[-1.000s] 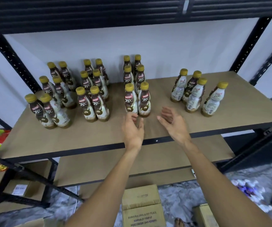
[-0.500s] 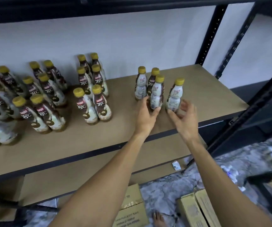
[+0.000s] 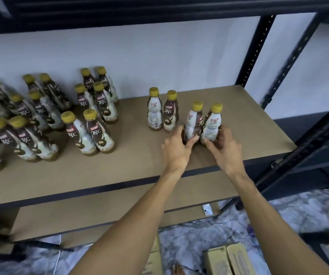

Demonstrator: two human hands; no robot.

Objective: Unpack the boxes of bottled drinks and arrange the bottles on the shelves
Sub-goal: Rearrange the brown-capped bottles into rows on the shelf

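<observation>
1. The left hand (image 3: 176, 150) grips one bottle (image 3: 193, 124) on the shelf (image 3: 129, 167).
2. The right hand (image 3: 224, 149) grips the neighbouring bottle (image 3: 211, 124).
3. Two bottles (image 3: 162, 112) stand just behind.
4. Cardboard boxes (image 3: 227, 259) lie on the floor below.

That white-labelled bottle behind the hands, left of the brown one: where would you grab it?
Probably wrap the grip round the middle of the white-labelled bottle, coming from its left: it stands upright, the brown bottle crowds its right, and the shelf leaves room on the left.

even soft light, motion blur leftward, wide-angle bending at edges.
</observation>
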